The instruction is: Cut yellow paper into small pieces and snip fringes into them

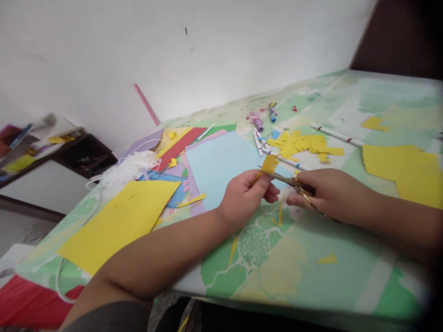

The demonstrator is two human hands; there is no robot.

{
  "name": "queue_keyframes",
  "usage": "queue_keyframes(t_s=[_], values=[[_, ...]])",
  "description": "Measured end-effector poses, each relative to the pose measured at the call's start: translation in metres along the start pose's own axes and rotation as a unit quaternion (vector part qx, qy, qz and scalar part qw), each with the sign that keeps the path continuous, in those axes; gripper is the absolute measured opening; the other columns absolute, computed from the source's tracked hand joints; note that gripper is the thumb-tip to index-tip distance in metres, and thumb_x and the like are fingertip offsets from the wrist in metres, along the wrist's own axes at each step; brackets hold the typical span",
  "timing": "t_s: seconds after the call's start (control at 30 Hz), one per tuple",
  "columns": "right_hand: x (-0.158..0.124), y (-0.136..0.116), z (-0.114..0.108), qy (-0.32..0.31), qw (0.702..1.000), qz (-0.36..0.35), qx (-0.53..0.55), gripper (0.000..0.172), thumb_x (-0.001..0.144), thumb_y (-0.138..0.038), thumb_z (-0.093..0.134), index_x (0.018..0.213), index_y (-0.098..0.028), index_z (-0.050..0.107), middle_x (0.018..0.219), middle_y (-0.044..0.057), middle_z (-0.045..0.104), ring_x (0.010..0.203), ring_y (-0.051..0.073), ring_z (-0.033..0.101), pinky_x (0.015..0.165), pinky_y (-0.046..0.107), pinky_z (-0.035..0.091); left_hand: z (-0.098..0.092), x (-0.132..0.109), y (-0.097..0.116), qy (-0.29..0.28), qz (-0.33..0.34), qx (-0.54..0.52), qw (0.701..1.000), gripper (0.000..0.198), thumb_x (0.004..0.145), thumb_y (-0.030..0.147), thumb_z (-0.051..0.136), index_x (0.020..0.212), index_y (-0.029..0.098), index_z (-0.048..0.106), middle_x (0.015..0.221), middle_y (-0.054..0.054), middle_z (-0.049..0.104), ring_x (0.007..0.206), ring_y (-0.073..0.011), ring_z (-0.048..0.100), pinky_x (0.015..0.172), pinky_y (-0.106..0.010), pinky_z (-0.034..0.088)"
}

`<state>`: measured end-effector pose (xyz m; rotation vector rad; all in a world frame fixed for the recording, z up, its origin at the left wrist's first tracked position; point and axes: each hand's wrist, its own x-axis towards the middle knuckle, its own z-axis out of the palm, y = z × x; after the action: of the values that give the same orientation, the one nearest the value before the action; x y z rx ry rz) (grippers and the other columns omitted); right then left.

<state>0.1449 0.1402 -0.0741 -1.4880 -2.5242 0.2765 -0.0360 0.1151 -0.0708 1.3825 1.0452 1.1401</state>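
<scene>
Green table (311, 276) | left hand (242, 196) fingers pinch fringed yellow strip (269, 163) | right hand (332, 191) grips scissors (294, 180)

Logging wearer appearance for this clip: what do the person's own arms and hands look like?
The left hand and right hand are bare: no gloves, rings, watch or bands show. Both forearms are uncovered. Grey fabric, likely a short sleeve, begins at the left upper arm; the right arm leaves the frame before any sleeve shows.
</scene>
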Motion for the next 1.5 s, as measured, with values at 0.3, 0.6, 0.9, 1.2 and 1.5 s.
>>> queue_keyframes(t_s=[0.3,0.6,0.9,1.2,1.5], values=[[0.0007,-0.0014,-0.002,-0.006,1.0,0.01,0.007,0.048,0.072,-0.067,0.033,0.056,-0.022,0.037,0.052,0.001,0.047,0.05,0.014,0.04,0.047,0.026,0.025,-0.0009,0.0017,-0.0016,-0.009,0.003,-0.02,1.0,0.023,0.079,0.034,0.051,0.066,0.014,0.055,0.061,0.001,0.06,0.052,-0.0056,0.056,0.055,-0.02,0.047],[0.0039,0.0036,-0.0002,-0.016,1.0,0.014,0.001,0.049,0.071,-0.068,0.033,0.054,-0.022,0.037,0.052,0.001,0.048,0.05,0.014,0.039,0.046,0.026,0.025,-0.0024,0.0038,-0.0028,-0.014,-0.012,-0.042,0.999,0.022,0.078,0.034,0.052,0.068,0.014,0.054,0.062,0.001,0.061,0.052,-0.0065,0.056,0.054,-0.021,0.047],[0.001,0.0048,-0.0003,-0.022,1.0,0.003,0.021,0.05,0.07,-0.07,0.037,0.058,-0.021,0.041,0.054,0.0,0.049,0.05,0.013,0.042,0.047,0.026,0.028,-0.0023,0.0024,-0.0026,0.001,0.003,-0.047,0.999,0.024,0.079,0.035,0.051,0.067,0.014,0.054,0.058,0.002,0.058,0.05,-0.0059,0.055,0.053,-0.019,0.047],[-0.0005,0.0035,-0.0017,-0.038,0.999,0.005,0.026,0.05,0.07,-0.07,0.037,0.059,-0.021,0.043,0.055,0.0,0.049,0.051,0.013,0.042,0.047,0.026,0.028,-0.0037,0.0033,-0.0037,0.02,0.011,-0.024,0.999,0.027,0.078,0.039,0.051,0.067,0.015,0.054,0.058,0.001,0.059,0.051,-0.0067,0.055,0.054,-0.021,0.047],[0.0003,0.0031,-0.001,-0.034,0.999,0.007,0.026,0.049,0.07,-0.069,0.037,0.059,-0.022,0.042,0.054,0.0,0.049,0.051,0.013,0.041,0.047,0.026,0.027,-0.0024,0.0029,-0.0057,0.005,0.004,-0.058,0.998,0.024,0.079,0.037,0.052,0.069,0.014,0.054,0.061,0.002,0.06,0.053,-0.0066,0.058,0.056,-0.02,0.048]])
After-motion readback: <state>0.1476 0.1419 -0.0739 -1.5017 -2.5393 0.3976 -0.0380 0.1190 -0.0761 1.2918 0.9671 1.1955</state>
